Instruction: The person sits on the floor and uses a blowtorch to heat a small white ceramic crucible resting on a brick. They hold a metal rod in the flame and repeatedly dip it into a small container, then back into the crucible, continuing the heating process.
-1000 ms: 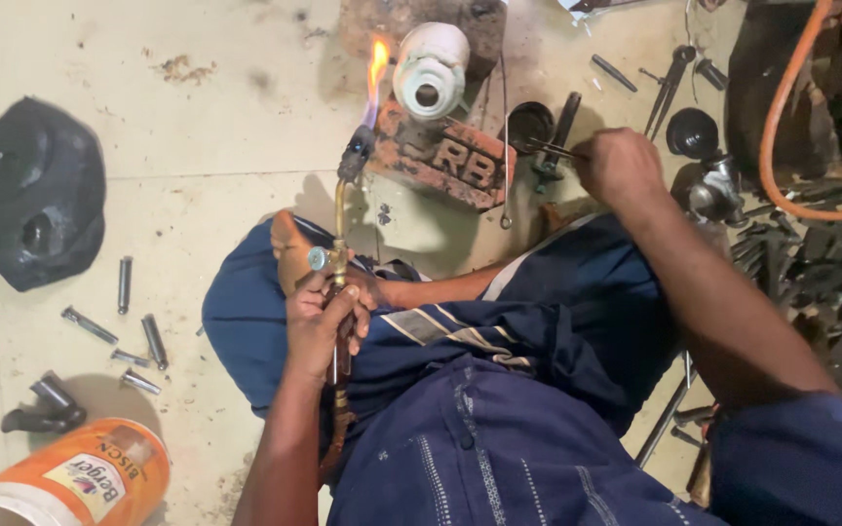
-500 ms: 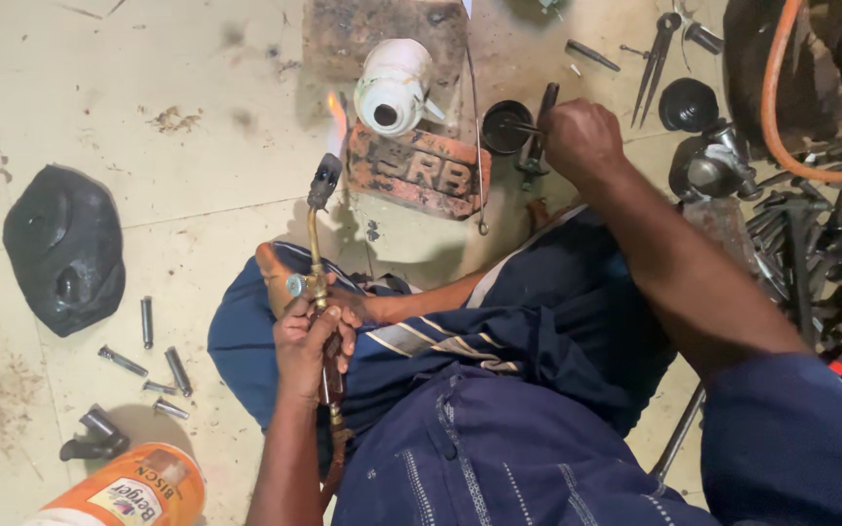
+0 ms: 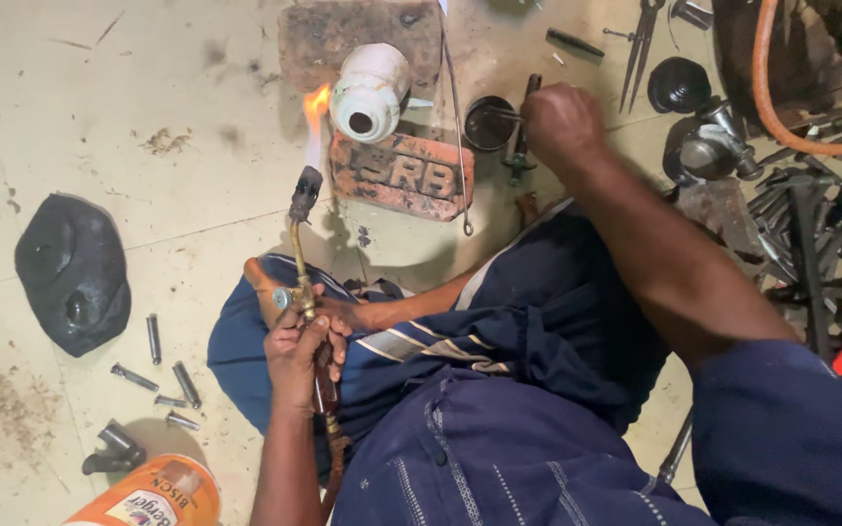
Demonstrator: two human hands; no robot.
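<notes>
I see my left hand [image 3: 299, 356] closed around a lit brass torch [image 3: 300, 255], its flame beside the white housing [image 3: 370, 93] on the brick [image 3: 403, 175], while my right hand [image 3: 559, 122] grips a thin rod [image 3: 502, 113] reaching into the small dark cup [image 3: 488, 124] on the floor.

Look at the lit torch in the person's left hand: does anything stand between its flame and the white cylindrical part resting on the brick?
Nothing visible does. The flame rises from the torch in the left hand, just left of the white cylindrical part on the brick, with only bare floor between.
</notes>
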